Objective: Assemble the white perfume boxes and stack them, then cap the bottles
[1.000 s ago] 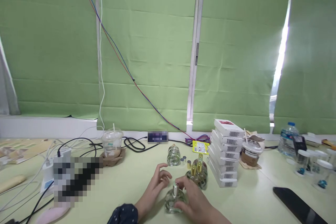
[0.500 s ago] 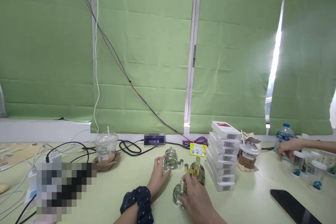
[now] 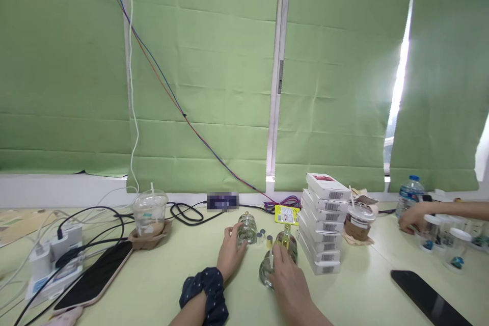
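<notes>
My left hand (image 3: 230,255) has its fingers apart, touching the left side of a clear ribbed glass jar (image 3: 247,229) with a knobbed top. A dark polka-dot scrunchie (image 3: 206,295) circles that wrist. With closed fingers, my right hand (image 3: 288,272) grips a slim pale vial (image 3: 271,259) upright over a low clear glass container (image 3: 265,271); whether its base touches the glass is hidden. Just behind my right fingers are gold-topped vials (image 3: 286,234) at another glass container (image 3: 293,248), partly covered. Several small silver and gold caps (image 3: 261,237) stand between the two hands.
White boxes (image 3: 323,229) rise in a stack on the right, before a coffee cup (image 3: 359,221). Another person's hand (image 3: 414,216) is among lidded jars (image 3: 456,249). Phones (image 3: 424,295) lie on both sides. Cables, chargers (image 3: 57,254) and a plastic cup (image 3: 150,214) occupy the left.
The view has shifted slightly. My right hand and the vial have moved a little right and away from me, with the low glass container. My left hand stays at the ribbed jar.
</notes>
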A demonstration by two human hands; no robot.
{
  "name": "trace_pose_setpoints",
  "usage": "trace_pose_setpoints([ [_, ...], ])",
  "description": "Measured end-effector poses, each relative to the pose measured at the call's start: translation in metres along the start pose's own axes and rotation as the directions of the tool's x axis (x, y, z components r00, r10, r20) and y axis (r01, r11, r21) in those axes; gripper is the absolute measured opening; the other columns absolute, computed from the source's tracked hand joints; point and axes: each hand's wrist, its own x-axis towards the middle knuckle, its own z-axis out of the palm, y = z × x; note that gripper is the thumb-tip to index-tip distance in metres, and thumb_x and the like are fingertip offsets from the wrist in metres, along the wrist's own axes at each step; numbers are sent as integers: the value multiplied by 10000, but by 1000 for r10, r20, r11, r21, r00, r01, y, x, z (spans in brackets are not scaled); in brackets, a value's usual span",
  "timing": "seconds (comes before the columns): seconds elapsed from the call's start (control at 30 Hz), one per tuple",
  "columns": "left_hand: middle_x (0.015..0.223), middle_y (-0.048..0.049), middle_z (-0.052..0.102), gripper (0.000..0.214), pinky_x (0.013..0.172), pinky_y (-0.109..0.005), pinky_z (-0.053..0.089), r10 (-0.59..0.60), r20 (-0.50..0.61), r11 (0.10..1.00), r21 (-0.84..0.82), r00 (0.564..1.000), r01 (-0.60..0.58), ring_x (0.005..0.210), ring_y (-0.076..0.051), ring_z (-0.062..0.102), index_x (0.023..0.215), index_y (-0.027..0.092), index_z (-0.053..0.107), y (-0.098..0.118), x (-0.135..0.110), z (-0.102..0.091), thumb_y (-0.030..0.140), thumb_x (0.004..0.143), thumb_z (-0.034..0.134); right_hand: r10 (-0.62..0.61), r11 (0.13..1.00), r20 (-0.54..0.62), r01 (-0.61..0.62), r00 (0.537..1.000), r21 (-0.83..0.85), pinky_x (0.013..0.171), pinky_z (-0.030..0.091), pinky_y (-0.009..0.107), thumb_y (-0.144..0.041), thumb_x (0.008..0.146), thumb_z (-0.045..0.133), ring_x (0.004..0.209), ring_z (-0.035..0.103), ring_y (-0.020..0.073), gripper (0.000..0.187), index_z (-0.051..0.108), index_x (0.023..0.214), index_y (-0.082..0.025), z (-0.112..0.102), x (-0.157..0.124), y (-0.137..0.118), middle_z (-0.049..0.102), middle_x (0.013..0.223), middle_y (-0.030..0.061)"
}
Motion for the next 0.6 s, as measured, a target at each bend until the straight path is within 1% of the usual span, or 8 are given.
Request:
trace_pose_setpoints([
  [0.13, 1116, -74, 498, 442, 938, -424, 475, -16, 2, 999, 31, 1000, 16, 1017, -241, 584, 1228, 230, 476, 3, -1, 0, 148, 797, 537, 20, 999, -12, -20, 1000, -46, 623, 540, 343, 80, 714, 517, 1028, 652, 332, 557, 511, 1206, -182, 5, 7, 6, 627, 1157, 171],
  [0.27, 1096, -66, 487, 435, 907, -407, 490, -39, 5, 997, 60, 999, 38, 982, -235, 607, 1229, 228, 475, 5, -2, 0, 143, 804, 519, 48, 994, -40, -52, 998, -97, 607, 534, 340, 68, 750, 506, 1009, 660, 330, 562, 483, 1259, -171, 4, 13, 17, 636, 1144, 176],
  [0.37, 1099, -65, 475, 437, 906, -404, 490, -46, 15, 996, 76, 999, 45, 973, -231, 606, 1234, 231, 463, 6, -2, 0, 137, 810, 516, 42, 990, -85, -53, 995, -132, 592, 520, 334, 47, 776, 519, 918, 690, 317, 532, 496, 1246, -200, 4, 16, 25, 667, 1076, 156],
  [0.47, 1095, -66, 472, 436, 901, -406, 490, -45, 23, 995, 86, 999, 43, 973, -233, 599, 1235, 229, 453, 6, -2, 0, 126, 816, 509, 43, 988, -118, -60, 992, -143, 553, 491, 337, 33, 790, 517, 808, 706, 316, 515, 505, 1250, -198, 9, 19, 34, 692, 1000, 151],
  [0.53, 1089, -66, 472, 429, 895, -411, 491, -44, 27, 995, 91, 999, 42, 962, -233, 600, 1236, 229, 448, 6, -2, 0, 124, 823, 500, 51, 992, -150, -68, 987, -110, 529, 467, 337, 33, 796, 505, 739, 708, 310, 524, 503, 1268, -194, 14, 20, 40, 708, 925, 147],
  [0.6, 1096, -74, 471, 424, 896, -416, 489, -42, 32, 995, 94, 999, 39, 956, -235, 599, 1238, 218, 445, 6, -2, 0, 120, 828, 489, 8, 999, -207, 1, 978, 42, 503, 440, 335, 43, 797, 479, 663, 701, 300, 544, 493, 1289, -189, 22, 21, 46, 711, 837, 139],
])
